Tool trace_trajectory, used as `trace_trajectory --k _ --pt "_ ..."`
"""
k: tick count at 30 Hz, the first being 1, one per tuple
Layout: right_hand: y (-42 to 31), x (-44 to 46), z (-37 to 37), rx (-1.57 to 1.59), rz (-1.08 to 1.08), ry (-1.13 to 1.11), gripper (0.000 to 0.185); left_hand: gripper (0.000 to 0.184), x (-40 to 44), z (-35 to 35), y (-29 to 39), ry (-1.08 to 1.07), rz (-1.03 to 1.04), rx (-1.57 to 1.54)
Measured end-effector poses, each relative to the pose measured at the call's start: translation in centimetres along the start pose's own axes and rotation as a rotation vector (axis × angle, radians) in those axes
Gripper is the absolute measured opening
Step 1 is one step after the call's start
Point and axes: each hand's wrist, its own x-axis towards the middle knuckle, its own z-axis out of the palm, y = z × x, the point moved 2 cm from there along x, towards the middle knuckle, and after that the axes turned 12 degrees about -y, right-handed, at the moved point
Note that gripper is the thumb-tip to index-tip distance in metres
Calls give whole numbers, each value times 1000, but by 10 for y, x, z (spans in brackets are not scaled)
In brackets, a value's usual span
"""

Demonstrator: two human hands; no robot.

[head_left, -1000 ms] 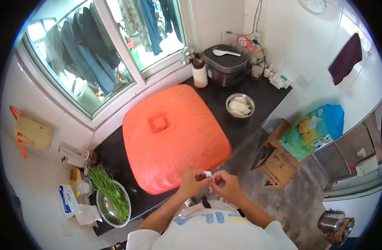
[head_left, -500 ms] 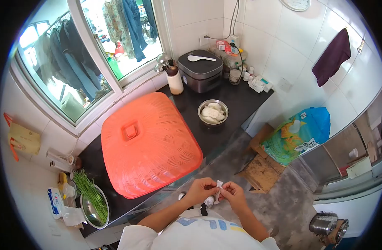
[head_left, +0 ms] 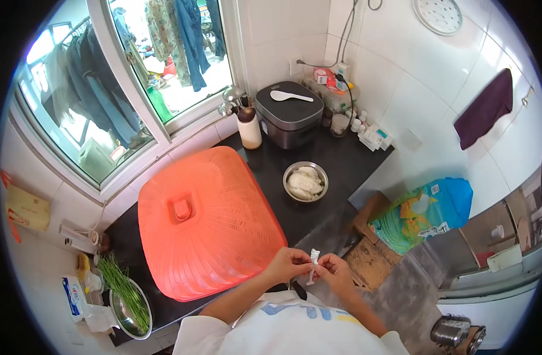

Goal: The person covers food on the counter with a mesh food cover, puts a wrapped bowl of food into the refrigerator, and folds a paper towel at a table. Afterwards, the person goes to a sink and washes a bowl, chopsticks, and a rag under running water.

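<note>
Between my two hands is a crumpled white strip (head_left: 314, 257), thin like tissue or plastic; I cannot make out which. My left hand (head_left: 287, 264) pinches it from the left with fingers closed. From the other side, my right hand (head_left: 334, 272) grips it between thumb and fingertips. One end sticks up above the fingers and a narrow tail hangs below. Both hands are in front of my white shirt, just off the counter edge. Nearest to my left hand is a large orange mesh food cover (head_left: 223, 207) on the dark counter.
A steel bowl of white rice or dough-like food (head_left: 306, 181) stands beyond my hands. Behind it is a rice cooker (head_left: 290, 121) with a white spoon on its lid. Green stalks (head_left: 126, 293) fill a bowl at left. A blue-green bag (head_left: 422, 207) rests on a wooden stool (head_left: 371, 263).
The view has tilted slightly upward, so the counter things sit lower in it. More of the white strip shows above my fingers; both hands keep their pinch.
</note>
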Motion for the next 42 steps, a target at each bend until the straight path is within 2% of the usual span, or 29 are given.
trace_trajectory --k 4,10,13,17,20,22,24,25,28,29,30,33,36,37,40,42 --pt "-13 37 -6 -51 37 -88 7 7 9 -23 14 113 52 94" --pt "-32 82 -11 -348 61 -151 11 6 21 -43 41 272 87 182" --pt "-35 105 -21 -432 91 -235 10 6 33 -53 33 432 181 231" --pt "-40 128 -41 -369 178 -383 10 7 52 -65 23 587 352 184" --pt "-36 144 -75 -440 205 -500 10 6 58 -62 37 494 173 -407" --pt "-33 156 -100 -558 182 -549 10 7 70 -57 34 436 212 -589" --pt "-31 170 -127 -383 154 -481 7 11 85 -53 33 367 257 -728" --pt "-32 174 -138 -295 145 -444 6 12 93 -51 33 397 195 -660" --pt "-51 191 -156 316 274 -275 2 14 115 -43 35 459 44 -469" --pt "-58 196 -160 470 293 -331 4 13 121 -40 39 458 19 -408" --pt "-60 200 -165 485 307 -374 3 12 127 -37 41 457 -9 -346" --pt "-60 211 -177 529 335 -482 2 13 136 -43 28 657 36 98" --pt "-61 219 -197 504 348 -567 6 10 128 -50 31 1114 -5 489" --pt "-61 221 -207 462 352 -599 9 9 127 -56 28 1212 59 341" --pt "-64 224 -208 147 321 -620 21 11 134 -60 37 1179 201 261" --pt "-64 225 -196 -66 217 -638 29 17 148 -53 38 1014 143 182"
